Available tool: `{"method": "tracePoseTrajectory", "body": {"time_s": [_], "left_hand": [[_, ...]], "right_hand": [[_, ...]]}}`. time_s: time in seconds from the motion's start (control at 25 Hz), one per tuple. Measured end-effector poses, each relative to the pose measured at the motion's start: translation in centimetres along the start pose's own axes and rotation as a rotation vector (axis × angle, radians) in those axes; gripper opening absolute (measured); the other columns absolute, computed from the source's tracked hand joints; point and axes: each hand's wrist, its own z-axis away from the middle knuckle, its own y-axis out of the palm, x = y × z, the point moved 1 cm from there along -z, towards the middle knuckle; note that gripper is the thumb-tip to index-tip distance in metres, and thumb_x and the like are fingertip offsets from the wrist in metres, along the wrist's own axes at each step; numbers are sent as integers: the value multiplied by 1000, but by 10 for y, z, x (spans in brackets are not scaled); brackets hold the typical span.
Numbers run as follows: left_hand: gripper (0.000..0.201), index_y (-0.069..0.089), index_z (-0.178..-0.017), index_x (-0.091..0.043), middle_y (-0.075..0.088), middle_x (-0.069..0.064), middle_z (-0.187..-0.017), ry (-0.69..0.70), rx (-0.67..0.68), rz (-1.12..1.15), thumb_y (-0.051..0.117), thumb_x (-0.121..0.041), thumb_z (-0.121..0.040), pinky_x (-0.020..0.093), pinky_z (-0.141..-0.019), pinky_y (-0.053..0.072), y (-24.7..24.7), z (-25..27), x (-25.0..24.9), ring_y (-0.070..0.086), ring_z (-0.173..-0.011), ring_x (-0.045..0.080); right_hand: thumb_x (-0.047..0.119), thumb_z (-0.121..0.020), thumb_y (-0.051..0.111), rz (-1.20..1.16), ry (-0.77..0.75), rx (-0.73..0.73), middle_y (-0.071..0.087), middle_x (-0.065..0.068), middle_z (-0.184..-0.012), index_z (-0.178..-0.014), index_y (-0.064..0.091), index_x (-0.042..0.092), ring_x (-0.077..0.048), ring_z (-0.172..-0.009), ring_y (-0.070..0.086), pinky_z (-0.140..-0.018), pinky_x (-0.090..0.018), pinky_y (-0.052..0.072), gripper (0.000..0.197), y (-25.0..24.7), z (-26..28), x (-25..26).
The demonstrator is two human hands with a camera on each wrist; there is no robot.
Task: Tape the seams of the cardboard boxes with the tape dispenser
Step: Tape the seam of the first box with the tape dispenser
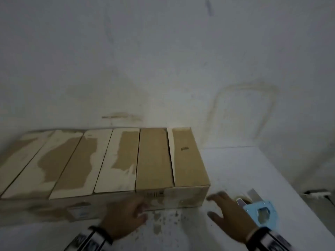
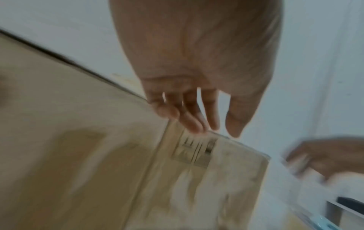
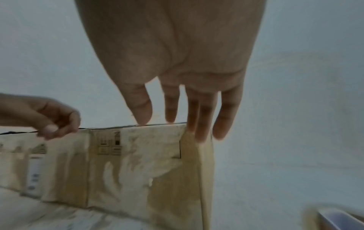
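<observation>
A row of several long brown cardboard boxes [image 1: 154, 158] lies side by side on the white table [image 1: 235, 169], their tops patchy with torn white paper. The rightmost box [image 1: 188, 158] ends the row, and its front face [image 3: 141, 163] carries printed symbols. My left hand [image 1: 125, 212] hovers in front of the boxes' near faces, its fingers [image 2: 189, 118] loosely extended by the top edge and holding nothing. My right hand [image 1: 228, 209] is open beside the row's right corner, fingers [image 3: 202, 115] spread. A light blue tape dispenser [image 1: 261, 212] lies on the table just right of that hand.
A stained white wall [image 1: 163, 60] rises directly behind the boxes. The table's right edge [image 1: 297, 194] runs diagonally, with a small dark and white object [image 1: 317, 193] beyond it. Dark specks mark the table surface [image 1: 163, 220] in front of the boxes.
</observation>
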Motion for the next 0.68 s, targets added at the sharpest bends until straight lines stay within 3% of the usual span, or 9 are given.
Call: {"method": "tracePoseTrajectory", "body": {"time_s": [0.08, 0.12, 0.2, 0.28, 0.4, 0.48, 0.52, 0.6, 0.68], "left_hand": [[38, 53, -113, -31, 46, -14, -110, 221, -210, -144, 59, -45, -78, 18, -86, 42, -21, -32, -28, 51, -102, 6], [57, 48, -126, -26, 42, -8, -127, 271, -230, -206, 63, -49, -76, 22, -96, 39, -25, -49, -38, 46, -116, 11], [87, 26, -144, -24, 20, 0, -153, 270, -135, -406, 65, -55, -74, 34, -113, 25, -25, -82, -50, 24, -139, 19], [98, 5, -150, -25, -4, 1, -160, 272, 1, -630, 58, -63, -77, 42, -118, 8, -13, -105, -51, 1, -147, 22], [90, -7, -150, -27, -16, 1, -159, 329, 76, -760, 46, -61, -86, 45, -118, -3, 2, -126, -48, -13, -147, 23], [86, -8, -150, -27, -17, 2, -158, 330, 87, -756, 44, -57, -89, 45, -118, -2, 11, -129, -52, -14, -147, 24], [85, -8, -150, -26, -17, 2, -158, 321, 80, -740, 43, -56, -90, 45, -118, -2, 16, -129, -56, -14, -147, 24], [84, -8, -150, -25, -18, 3, -158, 295, 75, -709, 42, -55, -91, 46, -119, -2, 25, -127, -64, -14, -146, 25], [85, -9, -150, -24, -18, 3, -158, 277, 74, -676, 41, -57, -90, 46, -119, -2, 31, -125, -71, -15, -146, 25]], "right_hand": [[48, -85, 56, -41, 73, 158, 25, 1, -148, -142, 24, 30, -22, -135, 33, -108, -39, 34, 68, -2, -42, 17], [51, -84, 55, 26, 87, 183, 12, -3, -155, -146, 15, 27, -24, -141, 22, -111, -43, 28, 78, 2, -57, 21], [56, -85, 49, 125, 99, 204, -2, -5, -159, -148, 3, 25, -25, -146, 5, -114, -46, 20, 84, 18, -74, 22], [55, -89, 42, 184, 90, 202, -3, -8, -160, -149, 3, 22, -27, -147, 1, -113, -48, 22, 79, 35, -75, 16], [43, -83, 61, 174, 23, 66, 33, -17, -151, -143, 30, 16, -37, -137, 36, -88, -51, 50, 73, 43, -75, 4], [38, -71, 76, 162, 12, 11, 52, -19, -137, -132, 39, 15, -39, -121, 54, -70, -49, 58, 74, 45, -74, -7], [37, -71, 76, 154, 17, -17, 52, -19, -138, -132, 39, 14, -38, -122, 54, -74, -51, 57, 75, 48, -71, -11], [38, -82, 66, 109, 85, -99, 33, -17, -151, -142, 30, 13, -35, -137, 37, -98, -53, 43, 74, 48, -61, -21], [48, -87, 55, -43, 334, -96, 17, -13, -157, -147, 19, 15, -29, -144, 20, -112, -48, 25, 78, 50, -39, -43]]}}
